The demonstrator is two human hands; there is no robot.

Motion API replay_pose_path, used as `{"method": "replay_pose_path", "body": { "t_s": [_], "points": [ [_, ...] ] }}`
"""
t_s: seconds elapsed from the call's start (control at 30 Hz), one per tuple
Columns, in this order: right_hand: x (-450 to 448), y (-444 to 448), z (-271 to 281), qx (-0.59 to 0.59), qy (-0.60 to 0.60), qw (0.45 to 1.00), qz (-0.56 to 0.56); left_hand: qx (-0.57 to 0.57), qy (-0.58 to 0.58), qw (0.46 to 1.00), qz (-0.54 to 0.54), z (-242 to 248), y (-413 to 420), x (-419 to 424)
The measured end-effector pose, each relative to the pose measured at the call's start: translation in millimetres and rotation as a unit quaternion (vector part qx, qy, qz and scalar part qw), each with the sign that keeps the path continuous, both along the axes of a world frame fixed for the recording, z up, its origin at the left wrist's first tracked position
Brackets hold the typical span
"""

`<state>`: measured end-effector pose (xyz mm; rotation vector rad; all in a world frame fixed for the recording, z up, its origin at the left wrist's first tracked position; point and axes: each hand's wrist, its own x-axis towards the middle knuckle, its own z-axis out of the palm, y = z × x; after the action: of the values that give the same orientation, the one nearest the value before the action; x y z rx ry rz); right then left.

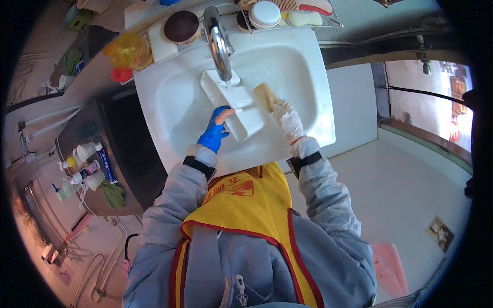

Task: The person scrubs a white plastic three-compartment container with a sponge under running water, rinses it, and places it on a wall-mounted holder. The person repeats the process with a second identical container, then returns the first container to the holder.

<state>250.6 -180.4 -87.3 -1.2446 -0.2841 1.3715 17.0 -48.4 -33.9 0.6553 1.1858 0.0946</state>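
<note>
A white plastic compartment box (240, 96) is tilted inside the white sink (323, 100), beneath the chrome faucet (218, 42). Water runs from the spout onto the box. My left hand (215, 129), in a blue glove with a bare digit showing, grips the box along its left edge near the front end. In my right hand (284, 111), covered by a pale, wet-looking glove, is a yellowish sponge (264, 96). The sponge is just right of the box; whether they touch is unclear.
A wire rack (250, 29) behind the sink holds a round white container (264, 14) and soap (305, 18). A dark-lidded tub (182, 27) and yellow bottle (133, 54) stand back left. Left is a dark appliance (127, 142) with cups and bottles on top.
</note>
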Motion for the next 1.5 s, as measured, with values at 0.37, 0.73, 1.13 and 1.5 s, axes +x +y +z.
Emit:
{"method": "replay_pose_path", "body": {
  "t_s": [0.37,0.73,1.13,1.5],
  "points": [
    [19,65,-39,-0.226,-0.444,0.75,0.435,0.069,0.08,0.986,0.125,25,-24,-33],
    [-34,127,-45,0.077,-0.672,0.511,0.53,0.051,-0.08,0.943,0.318,59,-91,-152],
    [-27,131,-59,-0.041,-0.656,0.504,0.56,0.055,-0.046,0.96,0.272,52,-95,-140],
    [-16,134,52,0.115,-0.803,0.449,0.375,0.029,-0.053,0.958,0.279,36,-76,-111]
  ]
}}
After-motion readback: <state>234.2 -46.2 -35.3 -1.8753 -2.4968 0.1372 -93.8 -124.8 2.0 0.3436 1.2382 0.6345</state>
